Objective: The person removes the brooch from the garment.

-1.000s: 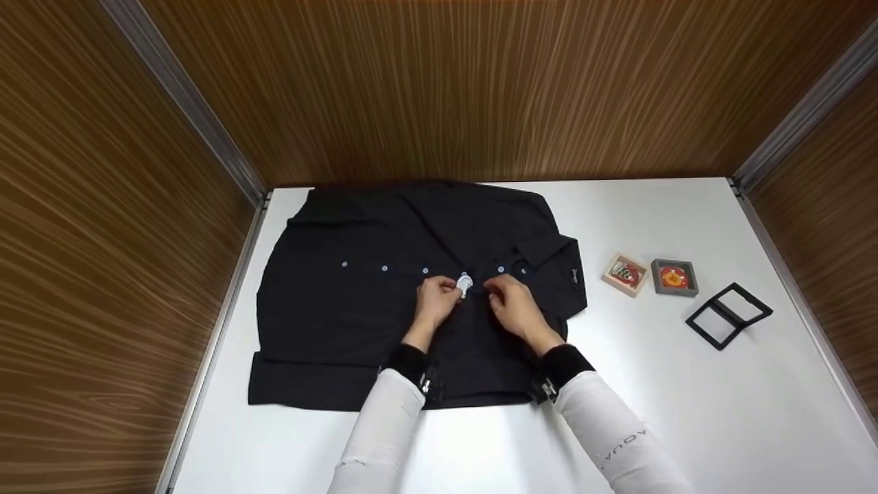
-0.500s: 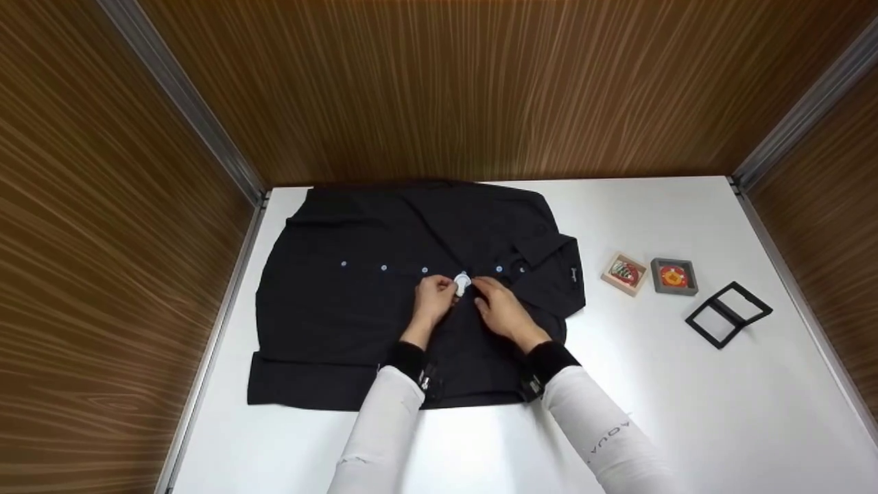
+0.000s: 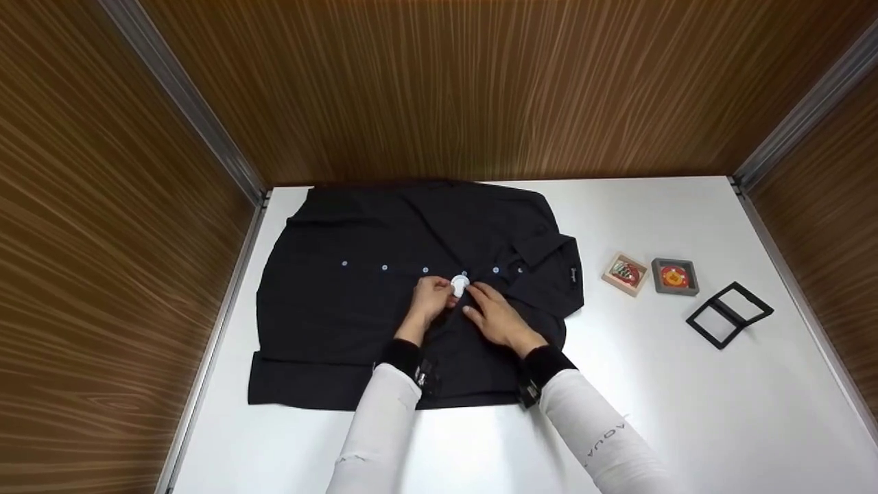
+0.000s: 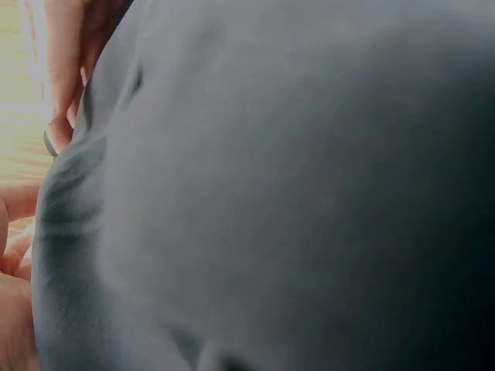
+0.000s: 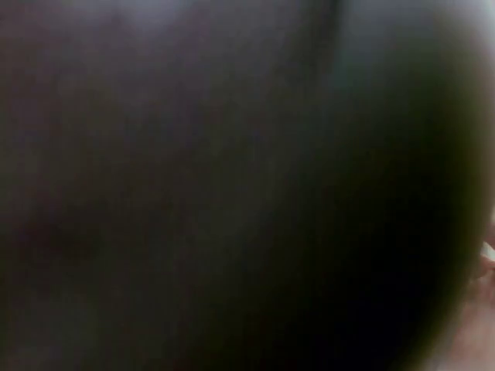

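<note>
A dark button-up shirt (image 3: 343,315) lies spread flat, its collar to the right and a row of small pale-blue buttons across it. Near the middle of that row my left hand (image 3: 426,302) pinches a small white round piece with a narrower lower end (image 3: 459,285). What kind of thing it is cannot be made out. The fingertips of my right hand (image 3: 499,320) touch or nearly touch its right side, with the thumb held apart on the cloth. Blurred dark cloth (image 4: 271,193) fills most of the left wrist view, with fingers at its left edge. The right wrist view is almost wholly dark.
Right of the shirt, a pale wooden square frame (image 3: 625,274) and a grey square frame (image 3: 675,276) each hold a round red piece. A black hinged double frame (image 3: 729,315) stands farther right. Wood-grain panels (image 3: 439,89) border the white table (image 3: 658,412).
My right hand has moved left to the white piece, its thumb and forefinger now farther apart. The white piece has turned and shifted slightly left in my left hand.
</note>
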`<state>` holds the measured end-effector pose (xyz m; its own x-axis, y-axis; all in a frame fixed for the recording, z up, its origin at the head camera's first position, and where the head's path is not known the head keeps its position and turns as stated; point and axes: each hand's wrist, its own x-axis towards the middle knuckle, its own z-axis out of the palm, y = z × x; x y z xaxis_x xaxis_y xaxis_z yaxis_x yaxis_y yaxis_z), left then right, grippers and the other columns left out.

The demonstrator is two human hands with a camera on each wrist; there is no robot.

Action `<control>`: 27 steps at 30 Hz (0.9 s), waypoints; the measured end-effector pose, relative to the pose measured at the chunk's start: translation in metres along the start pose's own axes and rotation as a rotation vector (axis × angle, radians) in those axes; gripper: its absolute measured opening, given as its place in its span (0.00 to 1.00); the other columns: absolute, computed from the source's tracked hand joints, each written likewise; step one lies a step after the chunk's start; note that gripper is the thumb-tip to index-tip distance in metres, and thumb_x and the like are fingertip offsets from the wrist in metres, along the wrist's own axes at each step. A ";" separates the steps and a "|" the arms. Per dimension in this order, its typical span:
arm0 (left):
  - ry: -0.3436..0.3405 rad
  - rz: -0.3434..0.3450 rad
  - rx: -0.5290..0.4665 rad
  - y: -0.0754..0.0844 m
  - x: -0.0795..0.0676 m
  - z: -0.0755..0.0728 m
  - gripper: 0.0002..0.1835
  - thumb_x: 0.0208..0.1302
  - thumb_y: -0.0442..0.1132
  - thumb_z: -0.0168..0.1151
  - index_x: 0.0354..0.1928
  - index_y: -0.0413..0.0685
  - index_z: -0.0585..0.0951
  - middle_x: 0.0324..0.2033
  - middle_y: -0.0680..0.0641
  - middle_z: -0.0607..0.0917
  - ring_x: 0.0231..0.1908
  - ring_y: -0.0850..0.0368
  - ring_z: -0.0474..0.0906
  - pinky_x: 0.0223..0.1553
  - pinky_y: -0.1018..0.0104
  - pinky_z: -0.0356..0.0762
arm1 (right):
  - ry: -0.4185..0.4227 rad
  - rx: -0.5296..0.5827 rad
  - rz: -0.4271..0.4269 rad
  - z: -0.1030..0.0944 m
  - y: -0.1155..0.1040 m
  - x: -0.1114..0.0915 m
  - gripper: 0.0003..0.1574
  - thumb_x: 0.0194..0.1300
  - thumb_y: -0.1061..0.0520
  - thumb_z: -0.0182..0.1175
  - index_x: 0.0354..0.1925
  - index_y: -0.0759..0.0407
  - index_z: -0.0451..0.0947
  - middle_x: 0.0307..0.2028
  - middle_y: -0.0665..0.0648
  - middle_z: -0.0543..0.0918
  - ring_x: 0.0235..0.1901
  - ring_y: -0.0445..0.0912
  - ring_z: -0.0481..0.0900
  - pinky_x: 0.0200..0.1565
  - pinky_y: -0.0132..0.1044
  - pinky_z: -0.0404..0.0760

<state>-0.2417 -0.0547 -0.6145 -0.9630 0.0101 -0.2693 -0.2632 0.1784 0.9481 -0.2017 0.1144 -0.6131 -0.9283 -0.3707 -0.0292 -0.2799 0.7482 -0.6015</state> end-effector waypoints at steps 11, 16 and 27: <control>-0.009 -0.023 -0.016 0.000 0.001 0.000 0.10 0.70 0.25 0.56 0.47 0.23 0.81 0.39 0.32 0.88 0.24 0.63 0.82 0.30 0.73 0.84 | -0.032 -0.077 -0.011 0.004 0.000 -0.003 0.39 0.79 0.45 0.53 0.77 0.63 0.60 0.75 0.69 0.61 0.75 0.64 0.57 0.75 0.54 0.56; 0.000 -0.002 0.015 0.000 0.001 0.001 0.10 0.70 0.26 0.57 0.46 0.24 0.82 0.36 0.33 0.89 0.23 0.63 0.81 0.29 0.73 0.84 | -0.044 -0.065 0.002 0.004 -0.001 -0.002 0.39 0.79 0.45 0.53 0.77 0.63 0.60 0.75 0.69 0.61 0.76 0.64 0.55 0.76 0.54 0.55; 0.002 0.024 0.086 0.001 0.000 0.000 0.09 0.69 0.25 0.58 0.45 0.26 0.84 0.33 0.37 0.89 0.22 0.64 0.80 0.27 0.74 0.82 | -0.050 -0.052 0.018 0.002 -0.001 0.000 0.39 0.78 0.45 0.54 0.76 0.63 0.61 0.75 0.69 0.61 0.76 0.62 0.56 0.76 0.53 0.56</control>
<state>-0.2420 -0.0544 -0.6134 -0.9691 0.0134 -0.2463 -0.2343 0.2619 0.9362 -0.2008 0.1127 -0.6143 -0.9200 -0.3835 -0.0805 -0.2773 0.7822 -0.5579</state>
